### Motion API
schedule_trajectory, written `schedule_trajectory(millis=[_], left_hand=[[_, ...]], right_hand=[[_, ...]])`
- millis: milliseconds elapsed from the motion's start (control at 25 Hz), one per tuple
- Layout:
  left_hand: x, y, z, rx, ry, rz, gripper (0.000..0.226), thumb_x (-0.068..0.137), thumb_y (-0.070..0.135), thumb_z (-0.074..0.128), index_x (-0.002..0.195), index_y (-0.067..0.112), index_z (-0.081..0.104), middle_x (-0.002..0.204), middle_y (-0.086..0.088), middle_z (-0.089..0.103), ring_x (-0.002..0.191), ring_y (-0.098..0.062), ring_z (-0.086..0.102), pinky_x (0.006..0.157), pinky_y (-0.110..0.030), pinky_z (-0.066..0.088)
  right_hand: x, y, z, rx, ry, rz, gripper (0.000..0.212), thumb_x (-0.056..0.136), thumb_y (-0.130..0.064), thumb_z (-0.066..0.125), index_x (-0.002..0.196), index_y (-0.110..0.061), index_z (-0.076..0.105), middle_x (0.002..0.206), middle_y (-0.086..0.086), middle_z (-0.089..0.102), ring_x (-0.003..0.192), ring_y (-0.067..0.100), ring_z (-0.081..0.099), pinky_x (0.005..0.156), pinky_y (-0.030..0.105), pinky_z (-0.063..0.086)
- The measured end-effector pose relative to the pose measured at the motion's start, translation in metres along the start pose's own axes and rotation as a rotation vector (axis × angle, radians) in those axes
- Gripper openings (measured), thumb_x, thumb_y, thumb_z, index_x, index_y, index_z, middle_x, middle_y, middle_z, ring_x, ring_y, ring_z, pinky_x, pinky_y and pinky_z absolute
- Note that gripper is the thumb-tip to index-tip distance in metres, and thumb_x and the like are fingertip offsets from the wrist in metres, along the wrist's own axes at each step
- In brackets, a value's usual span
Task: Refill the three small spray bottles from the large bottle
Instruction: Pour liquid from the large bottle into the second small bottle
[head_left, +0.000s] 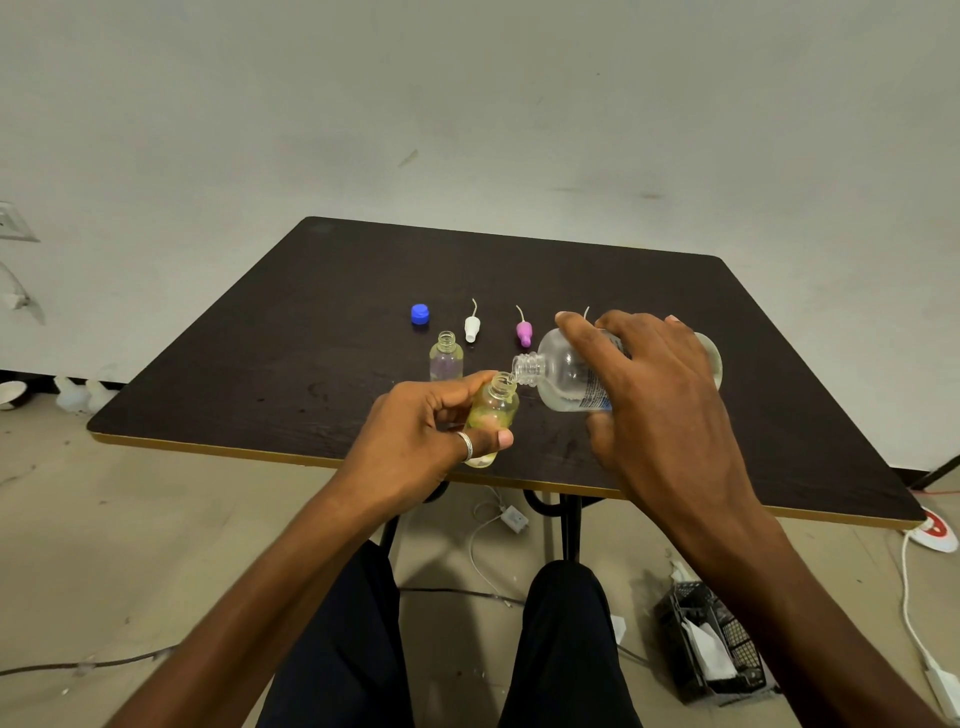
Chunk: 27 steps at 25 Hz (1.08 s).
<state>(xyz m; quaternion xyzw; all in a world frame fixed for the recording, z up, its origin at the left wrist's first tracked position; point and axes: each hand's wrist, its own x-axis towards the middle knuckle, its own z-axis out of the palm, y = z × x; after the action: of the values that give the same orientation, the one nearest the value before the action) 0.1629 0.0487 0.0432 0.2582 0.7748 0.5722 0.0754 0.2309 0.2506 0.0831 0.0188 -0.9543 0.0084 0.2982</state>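
My right hand (660, 395) grips the large clear bottle (563, 374), tipped on its side with its open neck over the mouth of a small yellowish bottle (493, 408). My left hand (415, 441) holds that small bottle, tilted a little to the right, just above the dark table (311, 322). A second small clear bottle (445, 357) stands open behind my left hand. Farther back lie a blue cap (420, 314), a white spray head (471, 327) and a pink spray head (523, 332). A thin tube tip (587, 312) shows behind my right hand. A third small bottle is not visible.
The table's near edge has a gold trim (260, 453). On the floor lie a white charger and cables (511, 518), a black mesh basket (711, 644) at the right and a white power strip (935, 535). My knees (566, 597) are under the table.
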Motion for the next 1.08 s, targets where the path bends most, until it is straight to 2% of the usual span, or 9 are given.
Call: schedule_trajectory(millis=[160,520,720,920,1080], left_hand=[[-0.0004,0.0001,0.0002,0.003,0.000,-0.001,0.053,0.078,0.021,0.083,0.128,0.028,0.067,0.114,0.020,0.072,0.106,0.009,0.064,0.089,-0.008,0.049],[-0.0002,0.0012,0.0020,-0.024,-0.001,-0.013,0.053,0.078,0.014,0.082,0.128,0.021,0.067,0.110,0.020,0.072,0.100,0.013,0.065,0.077,-0.001,0.045],[-0.0001,0.0004,0.0016,-0.016,-0.004,-0.008,0.052,0.078,0.016,0.082,0.128,0.023,0.067,0.111,0.021,0.072,0.100,0.013,0.064,0.076,0.000,0.045],[0.0005,-0.0012,0.0015,-0.025,-0.003,-0.006,0.053,0.078,0.017,0.082,0.129,0.025,0.067,0.115,0.016,0.073,0.104,0.008,0.066,0.083,-0.006,0.049],[0.0012,-0.0016,0.0013,-0.021,-0.004,-0.014,0.053,0.078,0.018,0.082,0.128,0.027,0.066,0.114,0.020,0.072,0.103,0.011,0.065,0.079,-0.003,0.048]], right_hand=[[-0.0004,-0.0004,-0.0001,0.002,0.003,0.000,0.077,0.064,-0.007,0.084,0.135,-0.014,0.054,0.121,0.020,0.061,0.113,0.040,0.056,0.103,0.057,0.038],[0.0005,0.0007,-0.0007,-0.005,-0.019,0.006,0.076,0.067,-0.007,0.080,0.137,-0.017,0.052,0.124,0.018,0.060,0.116,0.038,0.054,0.107,0.055,0.033],[0.0005,0.0010,0.0002,-0.001,-0.016,0.002,0.077,0.065,-0.009,0.083,0.136,-0.015,0.053,0.122,0.019,0.061,0.114,0.039,0.055,0.104,0.057,0.037],[0.0005,0.0013,0.0009,-0.010,-0.012,-0.004,0.078,0.064,-0.009,0.084,0.135,-0.016,0.053,0.122,0.019,0.061,0.114,0.039,0.056,0.104,0.057,0.037],[0.0008,0.0017,0.0012,-0.004,-0.003,-0.006,0.077,0.065,-0.009,0.085,0.135,-0.014,0.054,0.121,0.020,0.061,0.113,0.040,0.056,0.103,0.058,0.038]])
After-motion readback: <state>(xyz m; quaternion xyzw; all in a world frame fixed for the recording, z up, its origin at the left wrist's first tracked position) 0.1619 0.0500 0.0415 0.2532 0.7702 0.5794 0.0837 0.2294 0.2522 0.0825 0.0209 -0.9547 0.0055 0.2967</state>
